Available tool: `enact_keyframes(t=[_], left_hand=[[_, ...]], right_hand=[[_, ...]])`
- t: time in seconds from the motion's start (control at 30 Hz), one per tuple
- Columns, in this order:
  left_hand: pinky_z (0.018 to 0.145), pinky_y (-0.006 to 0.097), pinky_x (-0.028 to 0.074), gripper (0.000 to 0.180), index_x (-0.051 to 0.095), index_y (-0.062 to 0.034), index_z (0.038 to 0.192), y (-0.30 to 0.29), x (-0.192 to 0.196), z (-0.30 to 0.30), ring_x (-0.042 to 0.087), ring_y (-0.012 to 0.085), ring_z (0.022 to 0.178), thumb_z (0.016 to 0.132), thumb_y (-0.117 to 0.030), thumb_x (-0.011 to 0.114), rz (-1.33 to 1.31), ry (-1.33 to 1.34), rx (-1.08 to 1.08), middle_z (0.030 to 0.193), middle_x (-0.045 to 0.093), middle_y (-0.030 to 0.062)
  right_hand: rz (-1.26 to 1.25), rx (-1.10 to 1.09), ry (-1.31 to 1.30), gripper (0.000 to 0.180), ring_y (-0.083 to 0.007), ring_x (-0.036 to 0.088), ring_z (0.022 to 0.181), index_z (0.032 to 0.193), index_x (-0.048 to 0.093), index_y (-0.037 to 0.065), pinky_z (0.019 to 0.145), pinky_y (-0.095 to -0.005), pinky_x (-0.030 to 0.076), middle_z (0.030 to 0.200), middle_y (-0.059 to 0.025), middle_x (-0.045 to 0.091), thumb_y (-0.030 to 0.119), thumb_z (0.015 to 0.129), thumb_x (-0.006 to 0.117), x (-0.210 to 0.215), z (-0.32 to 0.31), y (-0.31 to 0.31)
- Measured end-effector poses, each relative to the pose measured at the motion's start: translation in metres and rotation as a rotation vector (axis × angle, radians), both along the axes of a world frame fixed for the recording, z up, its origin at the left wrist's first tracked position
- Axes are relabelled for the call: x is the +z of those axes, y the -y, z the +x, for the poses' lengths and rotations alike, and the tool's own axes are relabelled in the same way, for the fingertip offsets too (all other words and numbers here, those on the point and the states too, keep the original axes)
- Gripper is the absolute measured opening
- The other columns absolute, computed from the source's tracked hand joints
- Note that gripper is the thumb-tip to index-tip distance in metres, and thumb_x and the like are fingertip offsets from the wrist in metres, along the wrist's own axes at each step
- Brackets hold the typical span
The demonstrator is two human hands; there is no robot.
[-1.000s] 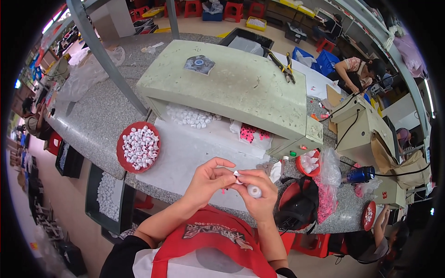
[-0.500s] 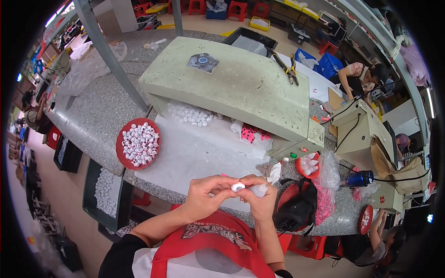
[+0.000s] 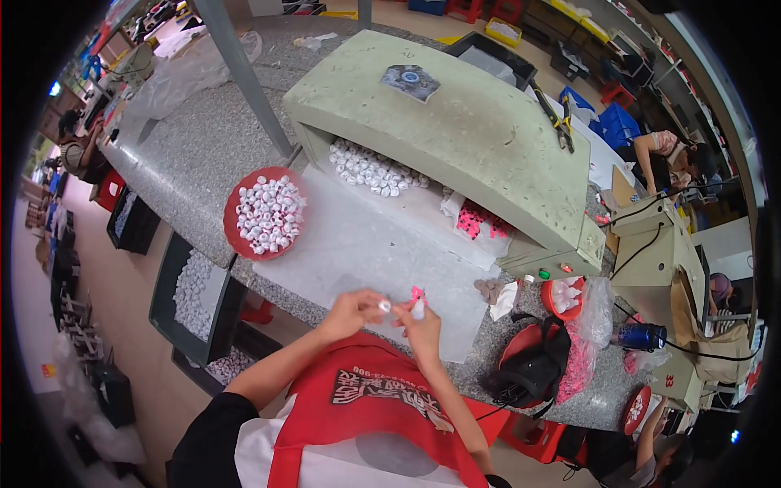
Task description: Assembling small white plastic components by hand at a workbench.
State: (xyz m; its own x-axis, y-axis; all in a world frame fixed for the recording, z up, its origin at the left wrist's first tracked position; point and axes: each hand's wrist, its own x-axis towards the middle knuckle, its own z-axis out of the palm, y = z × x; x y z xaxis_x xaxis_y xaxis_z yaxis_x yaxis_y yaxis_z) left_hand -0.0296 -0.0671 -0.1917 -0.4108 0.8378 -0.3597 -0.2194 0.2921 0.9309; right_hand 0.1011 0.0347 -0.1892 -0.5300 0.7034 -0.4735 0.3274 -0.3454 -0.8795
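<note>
Above the near edge of the white paper (image 3: 366,244), my left hand (image 3: 350,315) pinches a small white rounded piece (image 3: 385,307) between its fingertips. Just to its right, my right hand (image 3: 423,335) is closed around a small translucent whitish thing (image 3: 419,310), with bright pink at its upper end. Its exact kind cannot be made out, and motion slightly blurs the fingertips. Left of my hands stands a red bowl (image 3: 233,232) heaped with small white pieces bearing dark red marks. More white pieces (image 3: 374,169) lie under the pale green metal housing (image 3: 464,122).
Pink pieces (image 3: 480,221) lie under the housing; pliers (image 3: 555,120) rest on top. At right are a black bag (image 3: 533,362), a red bowl (image 3: 564,312) and a blue bottle (image 3: 641,336). A dark bin (image 3: 163,301) stands lower left. Other people sit farther off.
My hands have drawn apart; the white piece stays in my left fingers. The translucent thing in my right hand has swung upright, its pink end up. The whole view has tilted and shifted.
</note>
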Motion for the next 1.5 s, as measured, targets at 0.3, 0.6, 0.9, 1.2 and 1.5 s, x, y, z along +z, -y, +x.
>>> enact_keyframes(t=[0.3, 0.6, 0.9, 1.2, 1.5], left_hand=[[0.059, 0.035, 0.048, 0.026, 0.061, -0.0039, 0.096, 0.017, -0.064, -0.121, 0.060, 0.0284, 0.066, 0.071, -0.012, 0.063, -0.382, -1.067, 0.321, 0.078, 0.062, 0.0150], [0.067, 0.032, 0.049, 0.029, 0.058, -0.0066, 0.103, -0.055, -0.049, -0.006, 0.060, 0.0230, 0.076, 0.074, -0.008, 0.063, -0.010, -0.494, -0.081, 0.094, 0.054, 0.0099], [0.081, 0.028, 0.049, 0.040, 0.049, 0.0044, 0.112, -0.062, 0.179, 0.015, 0.054, 0.0192, 0.098, 0.073, 0.015, 0.055, 0.429, 0.148, -0.062, 0.109, 0.049, 0.0145], [0.083, 0.032, 0.050, 0.032, 0.051, 0.0062, 0.103, -0.061, 0.171, 0.027, 0.055, 0.0226, 0.097, 0.073, 0.015, 0.055, 0.598, 0.027, -0.011, 0.105, 0.048, 0.0147], [0.083, 0.032, 0.050, 0.030, 0.051, 0.0066, 0.102, -0.060, 0.170, 0.029, 0.055, 0.0228, 0.096, 0.073, 0.015, 0.055, 0.608, 0.040, 0.006, 0.104, 0.048, 0.0150]], right_hand=[[0.062, -0.235, -0.058, 0.020, -0.0114, 0.058, 0.055, 0.087, 0.057, 0.000, 0.041, -0.0204, 0.038, 0.069, -0.0054, 0.059, 0.017, 0.077, 0.063, 0.013, 0.014, -0.037], [0.091, -0.250, -0.097, 0.022, -0.0122, 0.058, 0.058, 0.093, 0.053, -0.001, 0.045, -0.0216, 0.041, 0.074, -0.0054, 0.057, 0.011, 0.077, 0.062, 0.049, 0.023, -0.033], [0.419, -0.209, -0.442, 0.040, -0.0149, 0.058, 0.068, 0.109, 0.039, 0.000, 0.059, -0.0228, 0.048, 0.076, -0.0075, 0.054, -0.001, 0.074, 0.058, 0.183, 0.040, -0.032], [1.089, -0.152, -0.398, 0.023, -0.0193, 0.060, 0.055, 0.086, 0.055, -0.003, 0.051, -0.0247, 0.047, 0.069, -0.0144, 0.061, 0.002, 0.065, 0.063, 0.189, 0.058, -0.015], [1.120, -0.114, -0.416, 0.022, -0.0192, 0.058, 0.051, 0.085, 0.055, -0.004, 0.048, -0.0252, 0.046, 0.066, -0.0124, 0.060, 0.000, 0.065, 0.063, 0.187, 0.055, -0.020]])
